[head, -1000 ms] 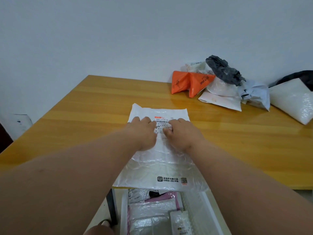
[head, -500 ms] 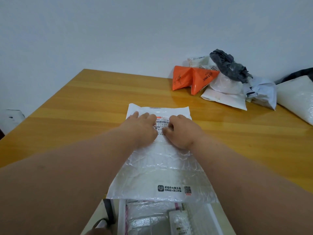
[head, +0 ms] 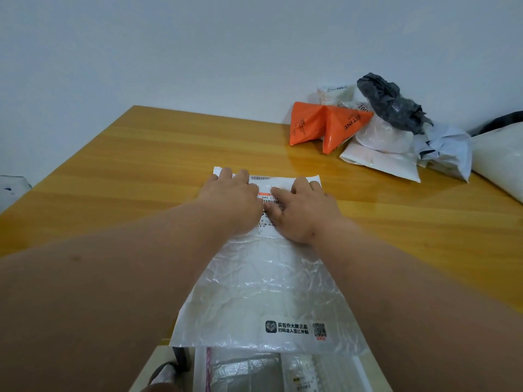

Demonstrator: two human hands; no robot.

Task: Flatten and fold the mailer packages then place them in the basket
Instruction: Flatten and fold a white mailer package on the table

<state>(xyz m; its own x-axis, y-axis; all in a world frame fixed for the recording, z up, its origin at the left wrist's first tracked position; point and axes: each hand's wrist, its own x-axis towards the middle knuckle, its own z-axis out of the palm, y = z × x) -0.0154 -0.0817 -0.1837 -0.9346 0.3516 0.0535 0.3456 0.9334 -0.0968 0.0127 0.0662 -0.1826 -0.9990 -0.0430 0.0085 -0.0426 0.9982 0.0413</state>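
Two bare hands press flat on a white bubble mailer [head: 263, 290] lying lengthwise on a wooden counter [head: 141, 171], its near end overhanging the counter's front edge. The left hand [head: 233, 198] rests palm down on the mailer's far left part, fingers straight and reaching almost to the far edge; the right hand [head: 301, 207] lies beside it on the far right part, fingers likewise extended. Neither hand grips anything: both are spread and released, pushing on the plastic. Between them shows a printed shipping label [head: 267, 198] with barcodes, partly covered by the fingers. Black printed text and a square code mark the mailer's near end.

Below the counter's front edge stands a white basket [head: 365, 374], partly hidden by the overhanging mailer and the forearms. Inside it lie several flattened clear and white mailers [head: 243, 374]; their exact number cannot be told.

At the counter's far right corner, well apart from the hands, sits a heap of unflattened packages: one orange mailer [head: 325, 125] with black lettering, one crumpled dark grey bag [head: 390, 103], at least three white ones stacked beneath and behind them, and one pale grey-blue mailer [head: 450, 151]. A large white bubble mailer [head: 501, 159] runs off the right edge, with something dark behind it. Nothing lies between the heap and the mailer being pressed. A plain white wall [head: 198, 52] backs the counter. At the lower left, near the floor, part of a shoe [head: 164, 376] shows.
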